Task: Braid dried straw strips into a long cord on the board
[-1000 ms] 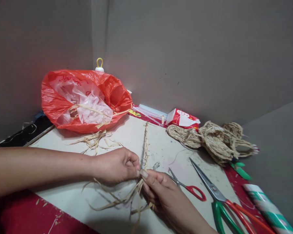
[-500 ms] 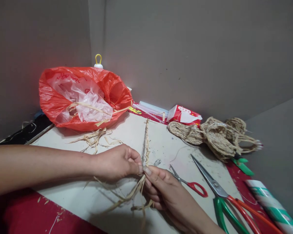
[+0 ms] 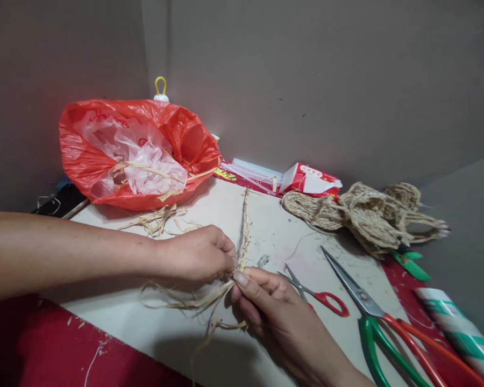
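Observation:
A narrow braid of dry straw-coloured strands (image 3: 245, 228) runs away from me over the white board (image 3: 121, 322). My right hand (image 3: 280, 301) pinches its near end between thumb and forefinger. Close against it, my left hand (image 3: 205, 252) has its fingers curled at the same spot; their tips and whatever they grip are partly hidden. Loose strands (image 3: 185, 303) trail from the pinch toward the left and the near side. To the right of my right hand lie small red-handled scissors (image 3: 317, 294), their blades slightly apart.
A red plastic bag (image 3: 84, 177) with a white bag inside stands back left, loose fibre scraps (image 3: 157, 219) before it. On the right are bundled braided cords (image 3: 358, 215), large scissors (image 3: 361, 295) and a green-white roll (image 3: 460, 333). A red tissue pack (image 3: 310, 180) sits behind.
The view has shifted slightly. The loose strands have swung left, and my left hand has turned, with its fingers tucked further over the braid's near end. My right hand keeps its pinch.

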A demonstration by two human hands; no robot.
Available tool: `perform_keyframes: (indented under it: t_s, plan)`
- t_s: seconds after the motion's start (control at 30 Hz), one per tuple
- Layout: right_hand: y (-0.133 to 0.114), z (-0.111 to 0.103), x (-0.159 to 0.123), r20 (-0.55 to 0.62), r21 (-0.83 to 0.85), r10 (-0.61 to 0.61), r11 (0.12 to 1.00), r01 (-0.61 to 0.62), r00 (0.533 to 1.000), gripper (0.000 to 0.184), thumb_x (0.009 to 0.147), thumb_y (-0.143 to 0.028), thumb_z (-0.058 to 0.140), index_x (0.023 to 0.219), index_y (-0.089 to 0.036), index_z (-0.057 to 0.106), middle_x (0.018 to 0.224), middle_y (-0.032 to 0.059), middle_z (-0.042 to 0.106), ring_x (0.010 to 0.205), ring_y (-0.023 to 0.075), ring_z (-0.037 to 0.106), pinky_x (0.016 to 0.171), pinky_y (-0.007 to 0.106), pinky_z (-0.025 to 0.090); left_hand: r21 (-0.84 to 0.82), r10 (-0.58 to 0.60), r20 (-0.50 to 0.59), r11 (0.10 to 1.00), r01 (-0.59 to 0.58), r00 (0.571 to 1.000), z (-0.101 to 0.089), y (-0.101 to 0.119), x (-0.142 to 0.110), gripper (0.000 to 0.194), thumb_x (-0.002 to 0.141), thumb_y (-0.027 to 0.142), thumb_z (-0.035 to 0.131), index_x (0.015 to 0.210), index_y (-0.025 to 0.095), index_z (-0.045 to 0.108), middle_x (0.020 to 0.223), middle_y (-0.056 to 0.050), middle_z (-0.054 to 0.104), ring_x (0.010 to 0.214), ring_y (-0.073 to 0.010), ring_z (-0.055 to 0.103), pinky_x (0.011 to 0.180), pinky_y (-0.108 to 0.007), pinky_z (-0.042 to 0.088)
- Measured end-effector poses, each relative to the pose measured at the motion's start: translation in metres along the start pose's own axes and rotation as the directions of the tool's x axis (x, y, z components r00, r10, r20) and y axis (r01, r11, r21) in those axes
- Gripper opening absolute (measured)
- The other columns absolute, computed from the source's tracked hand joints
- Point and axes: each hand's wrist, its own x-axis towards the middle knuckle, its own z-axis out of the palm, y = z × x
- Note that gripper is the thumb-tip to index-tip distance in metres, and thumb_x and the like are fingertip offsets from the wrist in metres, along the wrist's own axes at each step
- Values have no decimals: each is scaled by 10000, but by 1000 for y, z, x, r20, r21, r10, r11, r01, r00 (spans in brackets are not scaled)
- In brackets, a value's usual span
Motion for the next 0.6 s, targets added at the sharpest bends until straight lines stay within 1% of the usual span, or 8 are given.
perform_keyframes:
  t_s: [0.1, 0.23, 0.3, 0.37, 0.47, 0.53, 0.6]
  plan:
    - [6, 2, 1, -43, 36, -9, 999, 10, 999, 345, 823, -452, 603, 683, -137, 596, 395, -65, 405, 367, 37, 257, 391, 204, 139, 69, -10, -18, 998, 11, 1000, 3, 2, -2, 146, 690, 190, 459, 548, 172, 487, 440, 48, 388, 400, -76, 313, 399, -212, 219]
    - [9, 8, 1, -89, 211, 73, 976, -53, 993, 320, 800, -436, 629, 688, -139, 586, 417, -59, 439, 360, 23, 187, 369, 184, 84, 169, -31, -52, 985, 39, 998, 10, 9, -7, 114, 690, 177, 450, 581, 176, 483, 485, 29, 472, 455, -95, 390, 446, -205, 295]
    - [9, 11, 0, -107, 306, 108, 949, -70, 988, 310, 772, -410, 666, 658, -143, 557, 433, -67, 428, 369, 15, 146, 361, 169, 76, 227, -36, -87, 972, 55, 996, 14, 13, -8, 99, 692, 172, 461, 594, 185, 457, 512, 14, 519, 484, -112, 438, 474, -212, 322]
    - [8, 14, -1, -114, 384, 121, 921, -68, 986, 318, 736, -383, 704, 620, -150, 522, 431, -82, 385, 374, 12, 127, 351, 159, 87, 327, -8, -109, 944, 44, 994, 18, 17, -8, 105, 703, 180, 486, 603, 190, 459, 533, -5, 550, 493, -128, 471, 482, -222, 332]
    - [9, 16, -2, -95, 470, 109, 881, -52, 989, 322, 711, -349, 729, 602, -158, 494, 433, -100, 322, 386, 16, 115, 348, 152, 103, 542, 72, -113, 840, 1, 991, 24, 25, -9, 105, 715, 204, 558, 633, 188, 495, 535, -19, 551, 455, -130, 460, 444, -224, 301]
    - [9, 18, -4, -86, 517, 83, 855, -27, 993, 320, 720, -326, 721, 600, -164, 473, 445, -102, 307, 400, 20, 100, 355, 152, 109, 675, 122, -83, 737, -34, 989, 26, 30, -12, 80, 711, 207, 589, 686, 180, 518, 554, -19, 558, 451, -127, 470, 428, -218, 288]
    - [9, 19, -6, -92, 536, 64, 844, -5, 994, 319, 738, -308, 700, 595, -170, 450, 453, -99, 306, 408, 26, 95, 364, 160, 115, 782, 141, -28, 620, -66, 990, 28, 36, -15, 87, 712, 207, 585, 777, 166, 544, 593, -20, 581, 481, -137, 514, 429, -216, 295]
